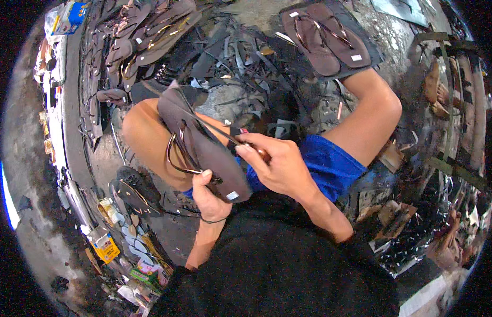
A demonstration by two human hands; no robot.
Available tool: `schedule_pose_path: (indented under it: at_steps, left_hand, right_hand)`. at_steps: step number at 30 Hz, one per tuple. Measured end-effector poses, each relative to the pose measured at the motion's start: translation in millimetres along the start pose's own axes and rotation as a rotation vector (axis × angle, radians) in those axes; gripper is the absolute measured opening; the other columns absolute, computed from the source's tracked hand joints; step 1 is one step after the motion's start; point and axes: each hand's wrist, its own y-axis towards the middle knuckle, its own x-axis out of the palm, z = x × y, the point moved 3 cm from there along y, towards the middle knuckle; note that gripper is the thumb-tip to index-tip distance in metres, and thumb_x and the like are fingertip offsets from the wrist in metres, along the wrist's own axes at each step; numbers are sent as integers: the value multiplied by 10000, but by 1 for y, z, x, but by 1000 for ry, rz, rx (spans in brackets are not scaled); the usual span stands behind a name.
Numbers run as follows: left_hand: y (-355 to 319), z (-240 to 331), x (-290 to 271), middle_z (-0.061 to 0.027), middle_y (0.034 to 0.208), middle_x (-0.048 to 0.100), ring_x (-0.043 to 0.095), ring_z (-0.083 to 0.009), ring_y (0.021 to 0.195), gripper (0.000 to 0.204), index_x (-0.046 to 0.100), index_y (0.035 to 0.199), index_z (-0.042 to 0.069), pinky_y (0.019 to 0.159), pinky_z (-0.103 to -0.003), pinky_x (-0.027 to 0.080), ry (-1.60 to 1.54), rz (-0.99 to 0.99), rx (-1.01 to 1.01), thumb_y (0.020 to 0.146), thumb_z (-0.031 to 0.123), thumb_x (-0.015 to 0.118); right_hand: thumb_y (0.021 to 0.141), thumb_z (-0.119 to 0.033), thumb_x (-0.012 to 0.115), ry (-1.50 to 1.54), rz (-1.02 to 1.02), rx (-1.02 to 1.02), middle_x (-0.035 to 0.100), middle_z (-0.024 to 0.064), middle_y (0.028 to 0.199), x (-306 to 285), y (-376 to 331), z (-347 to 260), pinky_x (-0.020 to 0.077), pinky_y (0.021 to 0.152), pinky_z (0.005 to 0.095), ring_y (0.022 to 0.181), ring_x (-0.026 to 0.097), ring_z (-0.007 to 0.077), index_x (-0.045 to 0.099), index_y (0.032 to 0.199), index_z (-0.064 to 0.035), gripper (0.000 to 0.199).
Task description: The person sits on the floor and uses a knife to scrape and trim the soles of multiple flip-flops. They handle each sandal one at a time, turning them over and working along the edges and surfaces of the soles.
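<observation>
One brown sandal (203, 142) at frame centre, gripped by left hand (210, 198); right hand (277, 166) pinches its strap (217, 127). Two brown sandals (325, 37) lie upper right.

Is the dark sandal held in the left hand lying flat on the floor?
No: the dark sandal is raised over the person's lap, gripped at its heel end by the left hand while the right hand works at its strap.

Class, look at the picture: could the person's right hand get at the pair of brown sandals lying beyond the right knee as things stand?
Probably not at once: the right hand is busy at the strap of the dark sandal that the left hand holds. The pair of brown sandals lies uncovered past the raised knee.
</observation>
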Motion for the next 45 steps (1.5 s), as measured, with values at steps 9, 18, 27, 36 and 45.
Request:
schedule_pose_path:
  at_steps: [9,18,27,36,45]
  left_hand:
    - [1,20,-10,-20,772,674,625,-145,518,423,647,1089,96,465,-266,539,160,129,-38,985,492,543]
    - [-6,21,3,-34,873,682,670,-123,662,409,625,1109,91,476,-264,562,167,108,-76,995,475,544]
    - [-15,3,-31,-67,947,677,686,-193,748,397,587,1167,53,570,-355,584,311,-28,-24,977,402,575]
    - [37,113,45,-104,1061,675,666,-165,943,298,579,1199,-31,813,-307,559,897,-462,356,1014,202,561]
    - [28,147,7,-45,1192,649,604,-118,1109,346,558,1300,1,985,-279,462,583,-424,200,1077,252,475]
  right_hand:
    - [918,-222,714,-6,-153,-11,711,160,867,-21,-60,21,547,613,354,672,687,250,706,1153,-52,290]
    - [864,-85,744,-209,180,-355,696,110,895,44,11,30,547,637,331,713,669,237,689,1204,-71,344]
    - [961,-282,634,-33,286,-242,695,155,839,58,145,5,538,646,343,680,680,253,708,1135,-71,283]
    - [952,-209,687,545,-22,-144,719,131,964,12,55,-50,541,700,317,795,662,147,673,1132,15,288]
    - [801,-144,817,-17,-84,-263,729,126,1074,-7,-55,20,578,693,341,811,695,235,724,1122,-44,348]
